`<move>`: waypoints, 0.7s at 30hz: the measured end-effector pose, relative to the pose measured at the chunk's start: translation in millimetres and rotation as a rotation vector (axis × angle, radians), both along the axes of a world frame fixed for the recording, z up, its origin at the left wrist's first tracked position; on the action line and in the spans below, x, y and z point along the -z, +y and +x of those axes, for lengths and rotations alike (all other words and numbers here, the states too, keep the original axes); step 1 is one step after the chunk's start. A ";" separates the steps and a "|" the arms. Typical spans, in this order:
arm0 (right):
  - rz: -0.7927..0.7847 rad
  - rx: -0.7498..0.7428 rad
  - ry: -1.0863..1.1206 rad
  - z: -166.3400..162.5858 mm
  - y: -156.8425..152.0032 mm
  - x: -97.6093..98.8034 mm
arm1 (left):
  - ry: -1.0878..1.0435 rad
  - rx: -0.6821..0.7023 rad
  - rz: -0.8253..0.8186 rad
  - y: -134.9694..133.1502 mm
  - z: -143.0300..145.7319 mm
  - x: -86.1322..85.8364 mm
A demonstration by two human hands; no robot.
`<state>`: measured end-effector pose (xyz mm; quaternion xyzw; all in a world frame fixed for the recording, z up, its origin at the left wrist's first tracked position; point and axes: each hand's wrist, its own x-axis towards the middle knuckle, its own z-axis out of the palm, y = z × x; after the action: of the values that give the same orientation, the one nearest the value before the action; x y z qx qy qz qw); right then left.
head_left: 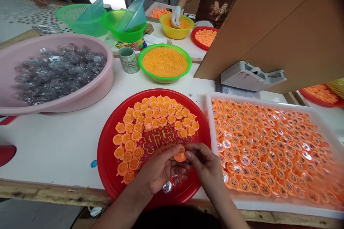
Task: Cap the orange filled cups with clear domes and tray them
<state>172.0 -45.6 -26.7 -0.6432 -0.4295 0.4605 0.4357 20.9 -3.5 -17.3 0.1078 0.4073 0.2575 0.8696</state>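
Observation:
Over the front of a red round tray (107, 171), my left hand (161, 166) and my right hand (202, 161) both grip one small orange toy cup (180, 154). The fingers of both hands are closed around its sides. Several more orange cups (130, 145), filled with yellow-orange bits, stand in an arc along the tray's back and left. A small shiny clear cap (167, 186) lies in the tray below my left hand. To the right, a white tray (211, 121) holds many orange cups (262, 150) with clear, face-printed tops.
At left stands a pink tub (104, 82) of clear plastic pieces. Behind the red tray are a green bowl (164, 65) of yellow bits and a mug (129, 60). A tape dispenser (252, 77) sits by a cardboard panel (258, 21). Across the table, a person's gloved hand (176, 17) is in a yellow bowl (176, 35).

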 end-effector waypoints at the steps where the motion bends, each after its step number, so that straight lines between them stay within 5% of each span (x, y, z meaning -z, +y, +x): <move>1: 0.056 0.012 -0.074 -1.8 -1.7 0.0 | -0.003 -0.033 0.014 0.3 0.5 -1.0; 7: 0.420 -0.079 -0.447 -8.6 -8.5 2.6 | -0.013 -0.104 0.034 1.5 1.4 -3.6; 21: 0.673 -0.172 -0.602 -4.4 -12.7 4.4 | 0.113 -0.274 0.106 -15.3 18.6 4.4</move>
<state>167.6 -58.4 -31.0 -0.5329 -0.7145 0.1227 0.4365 39.5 -18.9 -21.7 0.1113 0.4522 0.3882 0.7953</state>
